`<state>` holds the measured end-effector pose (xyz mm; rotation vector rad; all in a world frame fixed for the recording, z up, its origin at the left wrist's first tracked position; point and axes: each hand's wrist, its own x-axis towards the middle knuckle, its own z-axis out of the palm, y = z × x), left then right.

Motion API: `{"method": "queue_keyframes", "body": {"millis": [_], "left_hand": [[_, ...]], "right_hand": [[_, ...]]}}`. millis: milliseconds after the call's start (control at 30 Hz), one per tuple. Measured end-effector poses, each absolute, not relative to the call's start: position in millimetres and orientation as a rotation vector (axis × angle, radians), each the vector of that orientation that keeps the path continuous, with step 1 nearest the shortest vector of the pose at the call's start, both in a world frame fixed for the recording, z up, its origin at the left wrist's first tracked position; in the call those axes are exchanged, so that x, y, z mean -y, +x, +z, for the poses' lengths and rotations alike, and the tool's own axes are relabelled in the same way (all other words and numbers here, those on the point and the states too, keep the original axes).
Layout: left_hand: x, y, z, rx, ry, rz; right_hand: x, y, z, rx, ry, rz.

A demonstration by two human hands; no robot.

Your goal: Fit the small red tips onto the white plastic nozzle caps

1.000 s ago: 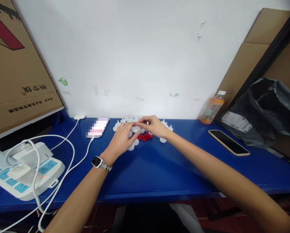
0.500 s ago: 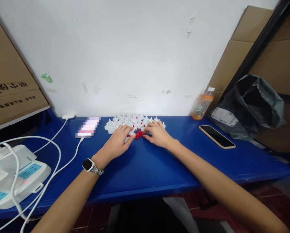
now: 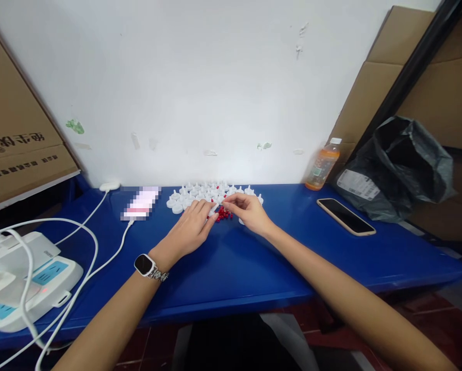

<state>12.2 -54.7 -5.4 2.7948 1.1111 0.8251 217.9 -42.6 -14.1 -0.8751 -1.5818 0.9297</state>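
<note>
My left hand (image 3: 195,224), wearing a watch, is closed around a white nozzle cap (image 3: 214,208) that shows between thumb and fingers. Beside it, my right hand (image 3: 250,211) pinches thumb and forefinger together near the tip of that cap. Whatever sits in this pinch is too small to make out. Below and between the fingertips lies a small heap of red bits (image 3: 226,213). Behind both hands spread several white nozzle caps (image 3: 184,197), round with thin upright spouts, with a few red bits among them.
On the left are a power strip (image 3: 66,275) with looping white cables and a pixelated phone-like object (image 3: 141,203). A phone (image 3: 346,216), an orange drink bottle (image 3: 324,166) and a grey plastic bag (image 3: 397,170) are on the right. A white wall (image 3: 200,93) rises behind the blue table (image 3: 231,273).
My right hand has moved slightly left and up from beside the red heap, bringing its pinched fingertips to the cap in my left hand. My left hand has barely shifted.
</note>
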Motion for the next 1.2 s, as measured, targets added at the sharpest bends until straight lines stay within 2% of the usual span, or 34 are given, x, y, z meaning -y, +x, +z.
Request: {"method": "queue_keyframes", "body": {"millis": [300,700,900,1033,1200], "left_hand": [[65,18,-5,-1.087,2.766,0.85],[62,17,-4,-1.024,2.671,0.94],[38,-12,0,-1.241,2.591,1.119],[28,-32,2,-1.359,2.566,1.079],[29,-31,1,-1.386,2.557,1.073]], "right_hand": [[45,216,-8,1.426,-0.769,1.175],[45,204,7,1.498,-0.724,1.182],[3,199,15,1.687,-0.879,0.818],[-21,187,13,2.008,-1.027,0.518],[-34,174,6,2.331,-1.091,0.334]]}}
